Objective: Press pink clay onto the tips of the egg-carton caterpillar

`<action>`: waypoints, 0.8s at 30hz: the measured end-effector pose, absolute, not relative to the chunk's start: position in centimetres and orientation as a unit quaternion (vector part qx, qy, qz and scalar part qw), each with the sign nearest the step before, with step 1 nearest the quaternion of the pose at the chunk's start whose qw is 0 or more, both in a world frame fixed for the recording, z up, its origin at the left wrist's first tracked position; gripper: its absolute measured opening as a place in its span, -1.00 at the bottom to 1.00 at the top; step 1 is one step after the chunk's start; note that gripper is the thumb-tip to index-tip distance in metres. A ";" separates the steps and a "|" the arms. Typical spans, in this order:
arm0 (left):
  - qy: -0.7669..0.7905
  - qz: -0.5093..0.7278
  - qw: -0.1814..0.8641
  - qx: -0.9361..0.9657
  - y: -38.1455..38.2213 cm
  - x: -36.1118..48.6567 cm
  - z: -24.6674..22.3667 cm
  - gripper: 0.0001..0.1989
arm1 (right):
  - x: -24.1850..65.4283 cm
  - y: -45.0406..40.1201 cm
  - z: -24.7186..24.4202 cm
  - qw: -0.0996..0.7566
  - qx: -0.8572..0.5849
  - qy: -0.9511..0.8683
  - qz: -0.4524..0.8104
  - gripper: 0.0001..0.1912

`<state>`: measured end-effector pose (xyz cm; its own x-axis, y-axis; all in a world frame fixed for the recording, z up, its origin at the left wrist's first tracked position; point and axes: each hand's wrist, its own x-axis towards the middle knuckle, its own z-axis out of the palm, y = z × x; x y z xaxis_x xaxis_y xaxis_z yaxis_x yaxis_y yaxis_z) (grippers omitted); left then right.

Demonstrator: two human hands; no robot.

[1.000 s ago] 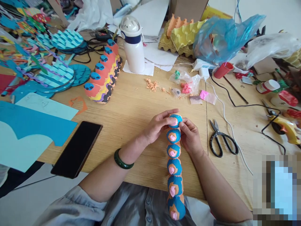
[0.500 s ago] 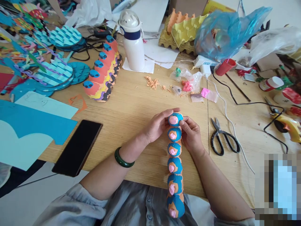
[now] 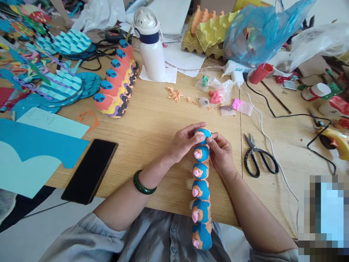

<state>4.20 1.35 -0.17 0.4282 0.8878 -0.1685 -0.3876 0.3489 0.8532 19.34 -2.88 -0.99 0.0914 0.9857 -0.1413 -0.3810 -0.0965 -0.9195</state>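
- The bumpy strip (image 3: pixel 203 170) reaches from above the table (image 3: pixel 152 134) past its near edge.
- Wood shows between the strip and both the scissors (image 3: pixel 254 148), right of it, and the phone (image 3: pixel 91 171), well left.
- Left hand (image 3: pixel 183 142) holds the strip's far bump, thumb across, fingers extended.
- Right hand (image 3: pixel 222 154) pinches that bump's right side narrowly.

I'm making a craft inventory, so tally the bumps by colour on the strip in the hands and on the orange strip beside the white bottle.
Blue bumps on the held strip: 6
Blue-topped orange bumps: 6
Total: 12
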 end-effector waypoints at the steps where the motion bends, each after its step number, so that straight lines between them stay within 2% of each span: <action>1: 0.330 0.427 0.743 0.396 1.4 4.2 -0.4 -0.43 | 19.3 -2.9 -1.0 0.582 -0.456 -0.334 0.585 -0.65; 9: 0.328 0.443 0.674 0.491 1.6 3.9 -0.6 -0.46 | 19.2 -2.7 -0.6 0.574 -0.443 -0.317 0.612 -0.60; 16: 0.328 0.408 0.717 0.461 1.3 3.7 0.2 -0.47 | 19.3 -2.6 -0.6 0.582 -0.456 -0.301 0.602 -0.58; 24: 0.310 0.445 0.624 0.562 1.5 3.7 -0.4 -0.47 | 19.4 -2.4 -0.6 0.578 -0.458 -0.299 0.605 -0.60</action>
